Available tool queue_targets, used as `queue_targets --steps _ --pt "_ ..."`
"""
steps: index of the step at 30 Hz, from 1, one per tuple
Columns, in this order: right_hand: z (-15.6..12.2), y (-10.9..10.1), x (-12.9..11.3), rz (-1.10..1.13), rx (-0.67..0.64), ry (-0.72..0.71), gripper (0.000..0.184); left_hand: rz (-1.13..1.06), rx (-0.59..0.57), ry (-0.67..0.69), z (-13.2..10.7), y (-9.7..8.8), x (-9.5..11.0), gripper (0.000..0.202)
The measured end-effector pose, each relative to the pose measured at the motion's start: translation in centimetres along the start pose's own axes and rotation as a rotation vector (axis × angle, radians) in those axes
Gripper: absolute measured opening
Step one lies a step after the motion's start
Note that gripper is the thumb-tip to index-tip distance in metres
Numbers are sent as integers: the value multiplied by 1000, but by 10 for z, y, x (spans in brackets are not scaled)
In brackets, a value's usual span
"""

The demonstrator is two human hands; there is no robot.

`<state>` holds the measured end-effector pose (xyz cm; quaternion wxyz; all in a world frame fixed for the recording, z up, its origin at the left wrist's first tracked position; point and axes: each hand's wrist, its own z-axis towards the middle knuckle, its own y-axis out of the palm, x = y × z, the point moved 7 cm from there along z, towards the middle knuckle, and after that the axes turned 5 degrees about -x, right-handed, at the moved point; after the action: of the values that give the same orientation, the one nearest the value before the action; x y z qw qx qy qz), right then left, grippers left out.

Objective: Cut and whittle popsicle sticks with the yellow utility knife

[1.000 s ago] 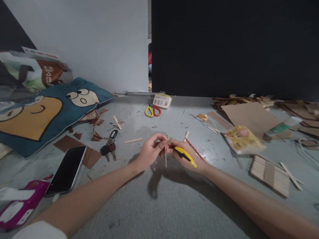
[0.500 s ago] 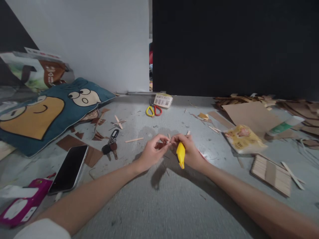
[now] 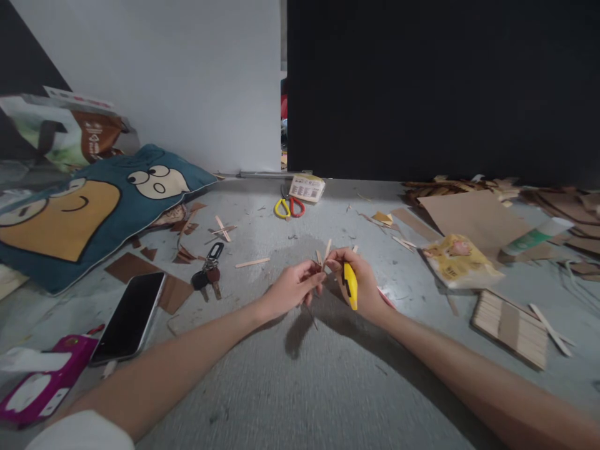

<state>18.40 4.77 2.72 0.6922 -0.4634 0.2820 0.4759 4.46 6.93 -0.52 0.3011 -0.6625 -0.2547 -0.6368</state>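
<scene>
The left fingers and right fingers meet tip to tip, pinched narrow on a small bundle of craft stick pieces whose ends splay upward just above the grey floor. The left hand holds nothing else. The right hand also clamps a yellow utility knife against its palm, the body pointing down and toward the person; whether the blade is out cannot be told.

Left of the hands lie a loose craft stick, a bunch of keys and, nearer the person, a dark phone. Beyond the hands sit scissors with yellow and red handles. To the right are a yellow snack packet and a glued panel of craft sticks. A blue cartoon cushion lies far left.
</scene>
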Motion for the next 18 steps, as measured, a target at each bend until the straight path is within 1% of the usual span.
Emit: queue_targets --steps 2,5,8,10,11,13,15,18 --pt "-1 4 -5 99 -76 39 34 -11 23 17 -1 -1 2 49" --pt "-6 9 -14 188 -158 78 36 -103 33 46 -2 -3 5 50" --pt "-12 21 -26 263 -323 39 35 -199 44 106 -2 -5 9 53" --pt "-16 28 -33 271 -394 -22 32 -220 72 128 -3 -7 9 53" --pt "-17 29 -34 263 -394 -52 31 -214 83 127 -3 -8 9 53" --pt "-16 27 -32 227 -336 -85 31 -187 108 102 -4 -9 8 53" --pt "-14 22 -24 159 -247 -77 32 -172 143 68 -4 -11 7 54" --pt "-9 9 -11 1 -103 -55 33 -174 198 39 -5 -15 7 53"
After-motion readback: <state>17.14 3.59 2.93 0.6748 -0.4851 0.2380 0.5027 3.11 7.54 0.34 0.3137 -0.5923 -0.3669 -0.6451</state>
